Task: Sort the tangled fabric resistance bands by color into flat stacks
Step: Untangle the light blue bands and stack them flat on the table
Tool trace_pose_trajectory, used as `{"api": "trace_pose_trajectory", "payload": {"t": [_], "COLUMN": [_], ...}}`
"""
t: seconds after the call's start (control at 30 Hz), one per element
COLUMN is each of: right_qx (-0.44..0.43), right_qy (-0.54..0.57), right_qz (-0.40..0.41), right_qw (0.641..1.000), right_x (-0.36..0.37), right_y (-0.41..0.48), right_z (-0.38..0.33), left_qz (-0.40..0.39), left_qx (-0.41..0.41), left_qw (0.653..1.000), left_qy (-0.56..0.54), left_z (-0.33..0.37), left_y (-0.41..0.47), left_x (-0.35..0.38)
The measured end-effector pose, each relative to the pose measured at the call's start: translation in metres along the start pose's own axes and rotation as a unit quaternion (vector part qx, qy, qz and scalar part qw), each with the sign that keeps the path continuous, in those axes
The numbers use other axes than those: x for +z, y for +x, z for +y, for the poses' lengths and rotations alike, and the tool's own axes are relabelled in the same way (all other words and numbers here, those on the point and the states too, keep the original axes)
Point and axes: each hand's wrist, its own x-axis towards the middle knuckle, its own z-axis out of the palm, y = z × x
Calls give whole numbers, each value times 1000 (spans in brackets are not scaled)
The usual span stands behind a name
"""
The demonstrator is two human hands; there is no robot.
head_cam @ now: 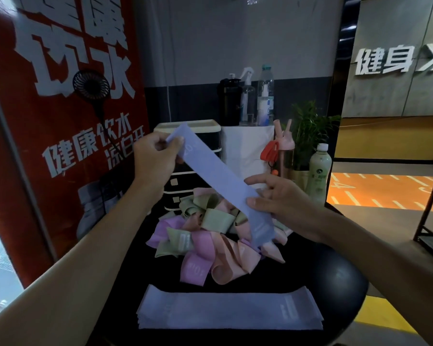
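The left hand (155, 156) pinches the upper end of a long lavender fabric resistance band (215, 171), with the thumb and fingers closed on its corner. The right hand (283, 196) grips the band lower down, thumb on the near edge and forefinger laid across the far one. The band hangs slanted in the air above the tangled heap of pink, peach and green bands (210, 236), and its loose lower tail droops into that heap.

That tail is the likely trouble. If the band is lifted or swung toward the near side, it may catch a loop and drag other colours along.

The flat stack of lavender bands (228, 310) lies at the near rim of the dark round counter (260, 283). A careless drop could push the layers askew or over the edge.

Just behind the right hand stand a pale green drink bottle (319, 171) and a pink lidded bottle (284, 148), so a wide sweep to the right risks a knock. The open room is the dark strip between heap and stack.
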Motion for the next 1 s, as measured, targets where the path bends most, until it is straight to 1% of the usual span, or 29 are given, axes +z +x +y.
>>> {"api": "trace_pose_trajectory", "payload": {"t": [0.13, 0.3, 0.37, 0.43, 0.53, 0.6, 0.77, 0.83, 0.87, 0.93, 1.0], "right_qx": [6, 43, 55, 59, 84, 98, 86, 70, 65, 58, 47], "right_qy": [9, -42, -32, -17, -9, -25, -58, -106, -128, -138, -147], "right_qz": [-31, -78, -84, -71, -30, 11, 161, 208, 224, 247, 253], "right_qw": [999, 995, 994, 996, 996, 995, 981, 970, 964, 957, 955], "right_x": [1, 2, 0, -5, -12, -15, -7, -3, -2, 2, 5], "right_y": [-14, -33, -42, -52, -66, -77, -102, -110, -113, -118, -122], "right_z": [16, 34, 39, 42, 51, 59, 76, 85, 89, 96, 104], "left_qz": [32, 54, 60, 65, 66, 55, 2, -4, -8, -17, -22], "left_qx": [-25, -52, -65, -73, -93, -102, -72, -62, -54, -46, -51], "left_qw": [999, 996, 995, 994, 991, 989, 985, 982, 979, 973, 971], "left_qy": [24, 56, 50, 54, 67, 90, 160, 180, 196, 226, 234], "left_z": [-18, -38, -42, -45, -51, -56, -70, -81, -86, -96, -102], "left_y": [-8, -22, -32, -44, -67, -86, -137, -153, -160, -171, -180], "left_x": [-21, -45, -53, -61, -73, -82, -95, -97, -98, -100, -101]}}
